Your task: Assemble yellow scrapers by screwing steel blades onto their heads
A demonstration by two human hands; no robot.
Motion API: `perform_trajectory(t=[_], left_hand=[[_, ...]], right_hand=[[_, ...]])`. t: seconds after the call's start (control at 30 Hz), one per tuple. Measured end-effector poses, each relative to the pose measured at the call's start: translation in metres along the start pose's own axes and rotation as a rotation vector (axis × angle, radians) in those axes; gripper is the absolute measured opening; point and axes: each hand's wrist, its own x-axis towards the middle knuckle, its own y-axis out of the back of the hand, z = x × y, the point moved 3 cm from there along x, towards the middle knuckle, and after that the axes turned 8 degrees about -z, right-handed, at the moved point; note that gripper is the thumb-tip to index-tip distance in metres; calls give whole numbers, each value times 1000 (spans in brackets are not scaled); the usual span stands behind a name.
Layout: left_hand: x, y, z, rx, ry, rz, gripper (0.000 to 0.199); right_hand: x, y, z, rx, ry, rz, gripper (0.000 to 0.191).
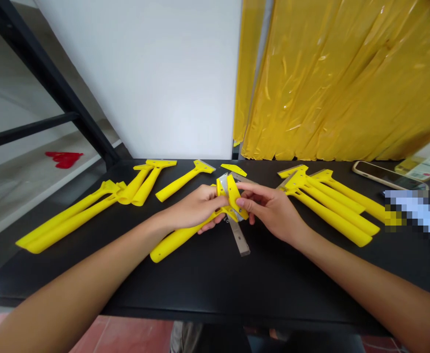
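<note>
My left hand (196,206) is closed around the head end of a yellow scraper (174,243), whose handle slants down to the left. In my right hand (273,208), thumb and fingers pinch a yellow cover plate (238,197) at that scraper's head. The plate sits tilted against the head, with grey metal showing between the two. Whether the plate is fastened I cannot tell. Below my hands lies a flat metal strip (240,240), probably blades, its upper end hidden. Just beyond them rests a loose yellow plate (234,169).
Several yellow scrapers lie at the left (78,218) and right (332,211) of the black table (185,289), and a single scraper (181,182) lies behind my left hand. A phone (384,174) is at the back right. Yellow plastic sheeting (340,83) hangs behind. A red item (64,159) sits on the left shelf.
</note>
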Motion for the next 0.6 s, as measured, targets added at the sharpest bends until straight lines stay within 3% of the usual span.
perform_trajectory(t=[0.2, 0.3, 0.4, 0.6], left_hand=[[0, -1, 1, -95, -24, 3, 30], [0, -3, 3, -20, -24, 11, 25], [0, -5, 6, 61, -42, -22, 34], [0, -4, 6, 132, -58, -83, 35]], right_hand=[[0, -5, 1, -22, -22, 23, 38], [0, -8, 0, -45, -26, 41, 36], [-1, -9, 0, -19, -27, 65, 36], [0, -11, -1, 142, -104, 59, 38]])
